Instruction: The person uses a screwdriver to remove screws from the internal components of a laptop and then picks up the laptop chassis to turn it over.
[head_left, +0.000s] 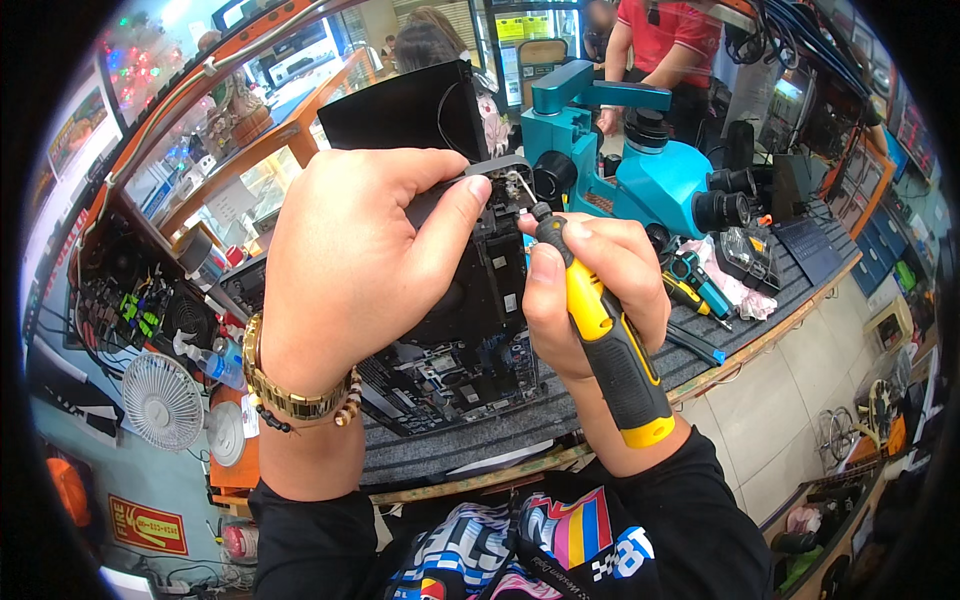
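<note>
An opened-up laptop (455,385), its circuit boards and dark inner parts bare, lies before me, partly hidden by my left hand. Thumb and fingers of my left hand (350,250) pinch it at its far corner, where a dark grey rounded edge piece (500,163) shows. In my right hand (635,275) is a yellow and black powered screwdriver (625,375), held tilted with fingers wrapped round its upper body. Its thin bit points at the metal parts in that same corner, close to my left thumb; whether it touches a screw is too small to tell.
A teal microscope (650,180) stands behind the laptop on the right. Beside it on the grey ribbed mat (690,350) lie a teal-and-black tool (705,285) and a pink cloth (745,300). A dark screen (405,110) rises at the back. Other people are beyond the bench.
</note>
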